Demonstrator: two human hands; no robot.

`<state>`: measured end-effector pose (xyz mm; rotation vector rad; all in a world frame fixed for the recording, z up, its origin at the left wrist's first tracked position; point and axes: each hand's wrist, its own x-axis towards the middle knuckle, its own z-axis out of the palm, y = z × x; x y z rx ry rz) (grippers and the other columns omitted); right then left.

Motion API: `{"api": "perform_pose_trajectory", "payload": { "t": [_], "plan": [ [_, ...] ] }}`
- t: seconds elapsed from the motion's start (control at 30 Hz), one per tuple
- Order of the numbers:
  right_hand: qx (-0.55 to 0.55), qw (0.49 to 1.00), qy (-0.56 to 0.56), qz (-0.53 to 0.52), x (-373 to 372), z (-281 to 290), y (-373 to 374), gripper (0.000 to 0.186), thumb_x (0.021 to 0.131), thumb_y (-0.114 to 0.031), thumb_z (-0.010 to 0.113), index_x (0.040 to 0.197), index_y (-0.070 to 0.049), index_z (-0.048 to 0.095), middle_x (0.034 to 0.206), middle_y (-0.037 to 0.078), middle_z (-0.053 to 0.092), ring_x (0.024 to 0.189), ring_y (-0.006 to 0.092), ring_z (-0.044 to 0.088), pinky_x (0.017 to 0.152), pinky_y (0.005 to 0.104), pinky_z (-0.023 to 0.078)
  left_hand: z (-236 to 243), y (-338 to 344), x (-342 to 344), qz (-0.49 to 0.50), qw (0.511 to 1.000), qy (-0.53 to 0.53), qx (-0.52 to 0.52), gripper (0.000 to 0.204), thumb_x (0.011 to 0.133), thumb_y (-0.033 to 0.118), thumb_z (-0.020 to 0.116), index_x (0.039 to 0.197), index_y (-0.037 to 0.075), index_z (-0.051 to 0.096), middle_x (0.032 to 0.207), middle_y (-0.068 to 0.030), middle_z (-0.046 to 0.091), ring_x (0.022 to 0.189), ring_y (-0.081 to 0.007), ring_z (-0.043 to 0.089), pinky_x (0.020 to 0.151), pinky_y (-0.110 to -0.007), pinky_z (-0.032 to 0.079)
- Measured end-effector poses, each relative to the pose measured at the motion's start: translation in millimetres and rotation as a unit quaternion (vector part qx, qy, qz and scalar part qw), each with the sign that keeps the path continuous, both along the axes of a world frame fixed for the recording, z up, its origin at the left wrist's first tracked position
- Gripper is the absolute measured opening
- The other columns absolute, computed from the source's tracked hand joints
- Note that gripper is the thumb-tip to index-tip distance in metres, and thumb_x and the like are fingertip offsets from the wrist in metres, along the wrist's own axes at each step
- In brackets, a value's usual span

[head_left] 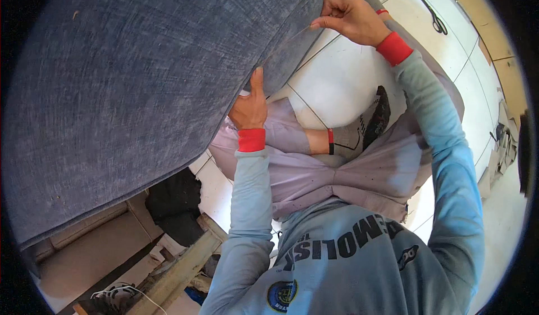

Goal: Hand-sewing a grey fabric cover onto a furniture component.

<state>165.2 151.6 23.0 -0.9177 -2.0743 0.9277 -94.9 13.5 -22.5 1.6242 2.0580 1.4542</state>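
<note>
A large piece of upholstery (129, 90) in blue-grey fabric fills the upper left, its seamed edge running diagonally past both hands. My left hand (250, 110) grips that edge, thumb pointing up along the seam and the other fingers partly hidden by the fabric. Farther off and to the right, my right hand (353, 22) is raised with thumb and forefinger pinched together. A thin thread (292, 39) stretches from that pinch toward the seam near my left thumb. Whether a needle is also in the pinch is too small to tell.
Black-handled scissors (433, 17) lie on the white tiled floor (337, 79) at the upper right. Fabric scraps (505, 146) are at the far right. Below the upholstery are a black cloth (177, 205), a wooden beam (182, 264) and a white cord (126, 287). My crossed legs (314, 174) occupy the middle.
</note>
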Motion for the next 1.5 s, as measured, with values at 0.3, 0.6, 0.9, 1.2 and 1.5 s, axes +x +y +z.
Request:
{"api": "perform_pose_trajectory", "payload": {
  "t": [0.3, 0.6, 0.9, 1.2, 1.5],
  "plan": [
    [0.058, 0.997, -0.043, -0.013, -4, 7, 8, 0.035, 0.089, -0.022, 0.074, 0.072, -0.003, 0.051, 0.058, -0.004, 0.039, 0.057, 0.0038, 0.036, 0.05, 0.0243, 0.032, -7, 1, 4, 0.03, 0.997, 0.072, 0.021, 0.067, 0.084, 0.047, 0.075, 0.127, -0.002, 0.059, 0.135, -0.0199, 0.057, 0.124, -0.0365, 0.052, 0.108, -0.041, 0.035],
    [0.042, 0.994, -0.091, -0.051, 2, -5, -5, 0.033, 0.087, -0.029, 0.075, 0.082, -0.002, 0.057, 0.058, 0.0, 0.042, 0.055, 0.0103, 0.038, 0.051, 0.029, 0.035, -2, 1, 1, -0.01, 0.999, 0.03, -0.012, 0.071, 0.08, 0.053, 0.076, 0.123, -0.001, 0.062, 0.13, -0.0215, 0.059, 0.122, -0.0396, 0.053, 0.106, -0.046, 0.035],
    [0.062, 0.997, -0.005, -0.056, 14, -10, -21, 0.018, 0.091, -0.017, 0.069, 0.092, -0.002, 0.06, 0.069, 0.007, 0.056, 0.062, 0.0127, 0.047, 0.058, 0.0294, 0.042, -1, 5, 18, -0.029, 0.998, -0.047, 0.015, 0.067, 0.082, 0.044, 0.078, 0.123, -0.006, 0.06, 0.13, -0.023, 0.058, 0.122, -0.0375, 0.054, 0.107, -0.041, 0.036],
    [-0.041, 0.991, 0.106, 0.065, 12, -20, -11, 0.018, 0.093, -0.017, 0.068, 0.088, -0.001, 0.06, 0.07, -0.001, 0.053, 0.07, 0.0065, 0.048, 0.066, 0.0259, 0.043, -6, 7, 11, -0.026, 0.998, -0.058, 0.024, 0.066, 0.082, 0.042, 0.078, 0.123, -0.007, 0.06, 0.129, -0.0233, 0.059, 0.122, -0.0358, 0.054, 0.108, -0.039, 0.035],
    [0.018, 0.985, 0.006, -0.169, -12, -23, -48, 0.025, 0.092, -0.025, 0.069, 0.095, -0.001, 0.061, 0.064, -0.001, 0.047, 0.062, 0.006, 0.044, 0.054, 0.0274, 0.037, 2, -10, 10, -0.005, 0.999, -0.026, -0.034, 0.077, 0.08, 0.047, 0.078, 0.129, -0.007, 0.055, 0.137, -0.0253, 0.052, 0.126, -0.042, 0.047, 0.109, -0.045, 0.033]
  ]
}}
